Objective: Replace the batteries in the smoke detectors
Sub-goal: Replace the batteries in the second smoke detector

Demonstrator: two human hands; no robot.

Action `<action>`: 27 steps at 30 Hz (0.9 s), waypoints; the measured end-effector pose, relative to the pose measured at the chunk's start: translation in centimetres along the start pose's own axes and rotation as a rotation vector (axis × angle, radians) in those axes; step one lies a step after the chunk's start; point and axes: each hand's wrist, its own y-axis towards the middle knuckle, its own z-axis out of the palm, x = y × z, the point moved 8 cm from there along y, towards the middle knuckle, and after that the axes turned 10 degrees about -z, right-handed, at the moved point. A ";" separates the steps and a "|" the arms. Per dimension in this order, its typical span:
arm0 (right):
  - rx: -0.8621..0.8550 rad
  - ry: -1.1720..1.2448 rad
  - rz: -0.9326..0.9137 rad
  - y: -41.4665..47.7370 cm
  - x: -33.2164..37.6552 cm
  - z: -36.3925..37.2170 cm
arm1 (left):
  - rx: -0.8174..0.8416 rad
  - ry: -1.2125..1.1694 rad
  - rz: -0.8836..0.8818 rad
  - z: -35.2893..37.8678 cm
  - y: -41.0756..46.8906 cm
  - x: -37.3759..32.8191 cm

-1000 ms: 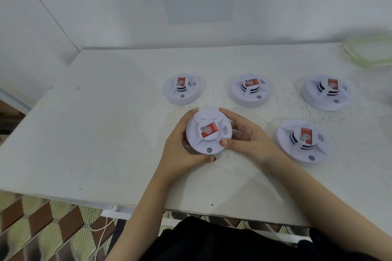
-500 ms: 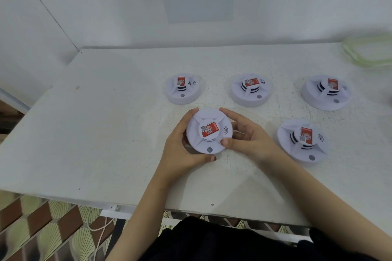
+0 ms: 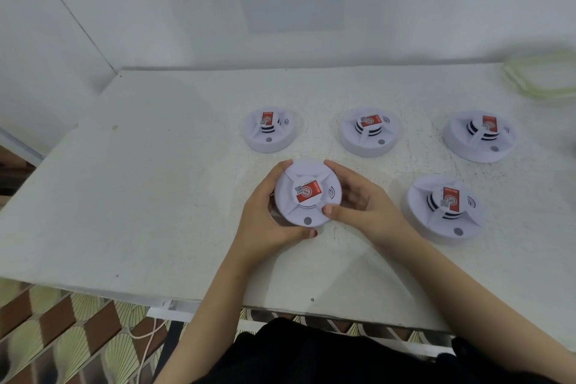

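Evidently little had changed in the last second. On the white speckled tabletop (image 3: 124, 196), the left hand (image 3: 261, 221) still gripped the white round plastic smoke detector with a red sticker (image 3: 307, 193). Its fingers were curled round the left rim and its thumb was tucked along the near edge. Behind that hand, the back-left detector (image 3: 269, 131) sat untouched. The held detector remained near the front middle of the tabletop, face up and tipped a little toward the camera. Whether its base touched the surface could not be told. The right hand (image 3: 367, 206) likewise kept its clasp on the right rim, thumb pressed on the front face and fingers wrapped behind. The sticker's angle looked almost the same as before, so any twist had barely begun. The housing therefore seemed still closed and its battery not yet reached. Further right stood the back-middle detector (image 3: 369, 131), then the front-right detector (image 3: 445, 207) and the back-right detector (image 3: 480, 135), each apart from the others and all apparently waiting their turn. At the far right edge lay a blurred green-rimmed clear container (image 3: 542, 75). No loose batteries were visible.
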 end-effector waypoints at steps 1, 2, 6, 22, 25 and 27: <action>0.001 -0.002 -0.002 0.0 0.0 0.0 | 0.002 0.008 0.004 0.0 0.0 0.0; 0.001 -0.007 -0.004 0.0 0.0 0.0 | 0.004 0.016 0.004 0.1 0.1 0.1; 0.008 -0.019 -0.003 0.0 0.0 0.0 | 0.002 0.046 0.015 0.1 0.1 0.1; 0.009 -0.043 -0.009 0.0 0.0 -0.1 | 0.054 0.080 -0.007 0.9 0.3 -0.2; 0.010 -0.041 -0.011 0.0 0.1 -0.1 | 0.008 0.108 0.028 0.4 0.2 0.0; 0.011 -0.042 -0.013 0.0 0.1 -0.1 | -0.003 0.109 0.025 0.3 0.2 0.0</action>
